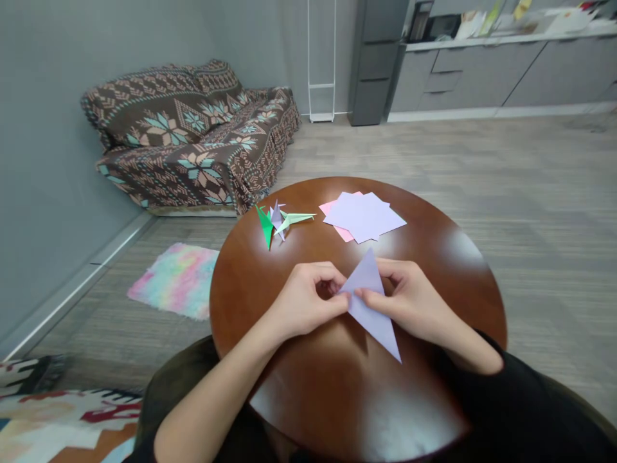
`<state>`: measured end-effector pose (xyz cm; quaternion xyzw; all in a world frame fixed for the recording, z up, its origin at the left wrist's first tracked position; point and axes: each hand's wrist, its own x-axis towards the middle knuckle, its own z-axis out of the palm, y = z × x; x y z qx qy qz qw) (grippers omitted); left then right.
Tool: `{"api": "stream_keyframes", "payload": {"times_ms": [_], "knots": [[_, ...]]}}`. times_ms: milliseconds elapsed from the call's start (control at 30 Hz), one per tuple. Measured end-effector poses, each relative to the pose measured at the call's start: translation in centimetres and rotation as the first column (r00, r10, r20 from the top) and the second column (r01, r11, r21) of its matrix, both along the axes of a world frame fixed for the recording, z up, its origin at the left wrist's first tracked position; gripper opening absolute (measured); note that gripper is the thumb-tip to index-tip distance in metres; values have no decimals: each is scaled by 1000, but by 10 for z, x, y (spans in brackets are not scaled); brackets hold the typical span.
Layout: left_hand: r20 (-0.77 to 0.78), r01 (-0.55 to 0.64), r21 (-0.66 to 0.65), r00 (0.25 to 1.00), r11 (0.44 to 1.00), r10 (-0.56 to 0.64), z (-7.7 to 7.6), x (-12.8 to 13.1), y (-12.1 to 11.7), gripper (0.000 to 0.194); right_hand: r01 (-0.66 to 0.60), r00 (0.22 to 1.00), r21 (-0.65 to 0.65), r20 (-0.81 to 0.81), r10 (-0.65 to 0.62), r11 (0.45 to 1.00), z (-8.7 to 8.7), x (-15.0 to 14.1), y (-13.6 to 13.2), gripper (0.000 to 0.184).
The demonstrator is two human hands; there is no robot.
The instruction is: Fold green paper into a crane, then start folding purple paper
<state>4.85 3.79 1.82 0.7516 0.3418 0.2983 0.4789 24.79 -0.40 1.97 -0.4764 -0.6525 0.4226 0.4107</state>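
Note:
A lilac sheet of paper, folded into a triangle, is held above the round table between both hands. One long point of it slants down toward me and another points away. My left hand pinches its left corner between thumb and fingers. On the right side, my right hand presses its thumb on the face of the paper, with its fingers behind. Parts of the fingers of both hands are hidden by the paper.
The brown round table carries a fanned stack of lilac and pink paper at the back. Several folded paper cranes, green, lilac and pale green, stand at its back left. Behind are a patterned sofa and grey kitchen cabinets.

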Motion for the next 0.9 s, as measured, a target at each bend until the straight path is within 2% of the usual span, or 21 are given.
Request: {"api": "stream_keyframes", "payload": {"times_ms": [267,500,667,767,900], "knots": [[-64,36,64,997,997,-32,0,-6,5,7,-55,998,-116,-49,49,992,2,11,2,4],[-64,71,27,996,997,-69,2,-8,7,7,-77,995,-173,-74,65,982,2,15,5,2],[-88,29,11,996,1000,-28,3,-13,11,9,-10,993,-201,-117,-14,980,3,20,6,7],[-39,-20,12,999,1000,21,3,-12,11,7,22,991,-212,-125,-49,977,2,20,7,10],[-19,37,48,999,998,-36,4,-6,6,11,1,991,-196,-130,-27,981,-1,16,6,10]]}}
